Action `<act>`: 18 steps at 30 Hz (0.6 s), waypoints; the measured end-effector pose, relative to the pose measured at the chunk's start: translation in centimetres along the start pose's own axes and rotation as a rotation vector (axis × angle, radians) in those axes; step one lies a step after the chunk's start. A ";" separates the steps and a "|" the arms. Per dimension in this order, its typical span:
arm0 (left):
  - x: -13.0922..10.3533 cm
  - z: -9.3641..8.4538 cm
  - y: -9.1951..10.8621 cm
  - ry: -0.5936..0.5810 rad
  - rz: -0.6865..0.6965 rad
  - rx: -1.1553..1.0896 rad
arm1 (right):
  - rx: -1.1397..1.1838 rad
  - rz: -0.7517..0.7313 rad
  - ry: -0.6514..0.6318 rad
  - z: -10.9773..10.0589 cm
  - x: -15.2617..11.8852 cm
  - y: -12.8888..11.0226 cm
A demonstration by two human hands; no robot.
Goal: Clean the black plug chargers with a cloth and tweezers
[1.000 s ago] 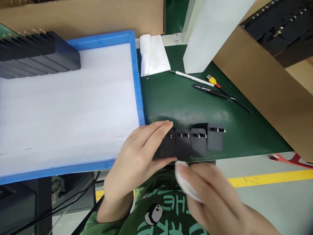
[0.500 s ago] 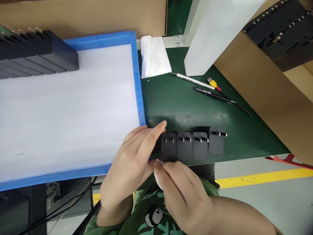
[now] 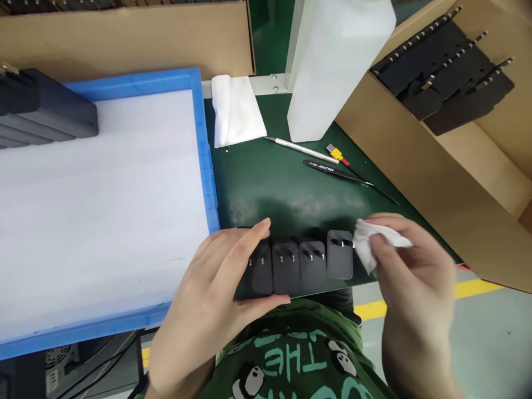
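Head view: tweezers [image 3: 349, 176] behind chargers [image 3: 299, 266].

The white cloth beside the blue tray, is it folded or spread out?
Folded. The white cloth lies on the green table as a neat narrow oblong with layered edges, next to the blue tray, and no hand touches it.

Black chargers [image 3: 299, 266], white cloth [image 3: 374, 246], green mat [image 3: 282, 183], blue tray [image 3: 205, 160].

My left hand [image 3: 208, 316] and right hand [image 3: 411, 293] are bare, no gloves or rings. Below them shows my green top [image 3: 291, 360], printed with pale mint capital letters and small black-and-white panda heads around the lettering.
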State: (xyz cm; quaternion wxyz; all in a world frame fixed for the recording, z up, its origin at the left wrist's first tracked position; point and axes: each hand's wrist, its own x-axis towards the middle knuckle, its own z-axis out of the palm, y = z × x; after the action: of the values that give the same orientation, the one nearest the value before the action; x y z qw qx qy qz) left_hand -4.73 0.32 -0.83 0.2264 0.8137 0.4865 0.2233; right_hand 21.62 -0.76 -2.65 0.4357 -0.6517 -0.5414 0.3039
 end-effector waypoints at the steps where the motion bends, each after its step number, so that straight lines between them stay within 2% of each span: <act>1: 0.0 0.0 0.0 -0.005 -0.003 -0.005 | 0.058 0.060 -0.039 0.4 0.4 0.2; 3: -0.2 0.0 -0.1 -0.009 -0.004 -0.008 | 0.150 0.137 -0.125 1.1 0.7 0.1; 5: -0.2 -0.2 -0.1 -0.015 -0.002 0.001 | 0.180 0.155 -0.156 1.4 0.7 -0.1; 8: 0.1 -0.4 0.4 -0.015 0.011 0.033 | 0.175 0.129 -0.081 1.1 0.5 -0.3; 10: 0.8 -0.4 1.2 0.023 0.040 0.072 | 0.118 0.040 0.008 0.3 0.2 -0.4; 12: 1.9 0.1 2.4 0.053 0.108 0.127 | -0.002 -0.114 0.029 -0.6 -0.3 -0.5; 15: 3.6 1.3 4.0 0.022 0.244 0.237 | -0.222 -0.354 -0.111 -1.6 -1.2 -0.8; 18: 4.9 2.5 4.7 -0.019 0.300 0.319 | -0.350 -0.515 -0.274 -2.1 -1.9 -1.3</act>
State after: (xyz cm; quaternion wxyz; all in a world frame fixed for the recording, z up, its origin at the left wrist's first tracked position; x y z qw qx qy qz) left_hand 2.07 2.30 0.64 0.0639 0.9047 0.3868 0.1670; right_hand 22.40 -3.02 -0.70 0.3027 -0.5116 -0.7857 0.1710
